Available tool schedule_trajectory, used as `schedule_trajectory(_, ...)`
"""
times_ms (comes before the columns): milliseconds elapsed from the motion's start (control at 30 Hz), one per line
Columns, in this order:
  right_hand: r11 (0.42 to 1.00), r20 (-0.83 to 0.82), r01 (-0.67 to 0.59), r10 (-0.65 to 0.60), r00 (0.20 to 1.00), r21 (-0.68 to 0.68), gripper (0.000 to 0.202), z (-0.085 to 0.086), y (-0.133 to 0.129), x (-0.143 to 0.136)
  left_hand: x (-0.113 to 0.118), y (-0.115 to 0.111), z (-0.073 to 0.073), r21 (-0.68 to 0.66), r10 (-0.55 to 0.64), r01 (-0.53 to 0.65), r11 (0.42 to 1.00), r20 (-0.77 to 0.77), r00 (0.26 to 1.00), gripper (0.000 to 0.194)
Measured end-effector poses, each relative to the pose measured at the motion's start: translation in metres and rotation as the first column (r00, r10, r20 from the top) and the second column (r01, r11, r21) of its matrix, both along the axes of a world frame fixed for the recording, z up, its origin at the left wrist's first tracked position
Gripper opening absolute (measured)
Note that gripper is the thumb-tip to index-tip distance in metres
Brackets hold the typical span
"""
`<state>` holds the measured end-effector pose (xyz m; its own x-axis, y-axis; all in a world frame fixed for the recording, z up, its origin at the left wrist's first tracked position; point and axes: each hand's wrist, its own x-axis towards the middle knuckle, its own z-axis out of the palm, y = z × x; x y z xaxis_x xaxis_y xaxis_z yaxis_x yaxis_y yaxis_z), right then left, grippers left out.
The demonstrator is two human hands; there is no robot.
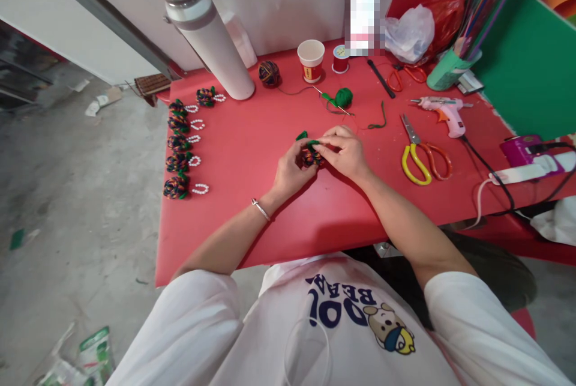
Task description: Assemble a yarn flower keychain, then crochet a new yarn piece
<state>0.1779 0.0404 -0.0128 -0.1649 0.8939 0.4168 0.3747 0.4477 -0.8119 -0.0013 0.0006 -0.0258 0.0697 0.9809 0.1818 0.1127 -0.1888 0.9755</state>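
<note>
Over the middle of the red table [234,206], my left hand [291,171] is closed around a multicoloured crocheted yarn piece [311,156] with green parts at its top. My right hand [344,149] pinches the green part from the other side, and its fingertips hide some of it. Beyond the hands lie a ball of green yarn [344,98], a crochet hook [333,104] and a short strand of green yarn [382,117]. Several similar multicoloured yarn pieces [176,186] with white bead loops [200,189] line the table's left edge.
A multicoloured yarn ball [269,74], paper cup [311,62] and red thread spool [341,59] stand at the back, beside a tall white cylinder [225,56]. On the right lie scissors [416,152], a pink glue gun [450,114] and a power strip [517,173] with cords.
</note>
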Motion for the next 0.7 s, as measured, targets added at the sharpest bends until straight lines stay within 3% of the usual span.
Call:
schedule_trajectory(100, 0.999, 0.005, 0.037, -0.037, 0.999, -0.012, 0.014, 0.000, -0.002, -0.001, -0.001, 0.000, 0.001, 0.042, 0.001, 0.001, 0.999, -0.057, 0.998, 0.066)
schedule_trajectory(233, 1.000, 0.004, -0.016, 0.016, 1.000, -0.018, 0.014, -0.001, -0.001, -0.001, -0.002, 0.000, 0.000, 0.054, 0.007, -0.002, 0.999, -0.102, 0.995, 0.072)
schedule_trajectory(533, 0.992, -0.023, -0.115, 0.114, 0.993, -0.047, 0.016, 0.007, -0.002, 0.002, -0.001, 0.003, 0.000, -0.014, 0.060, -0.061, 0.998, -0.019, 0.998, 0.032)
schedule_trajectory(700, 0.985, -0.068, -0.143, 0.136, 0.988, -0.098, 0.019, 0.011, -0.003, 0.004, 0.001, 0.003, 0.004, -0.104, 0.001, 0.006, 0.995, 0.072, 0.997, 0.036)
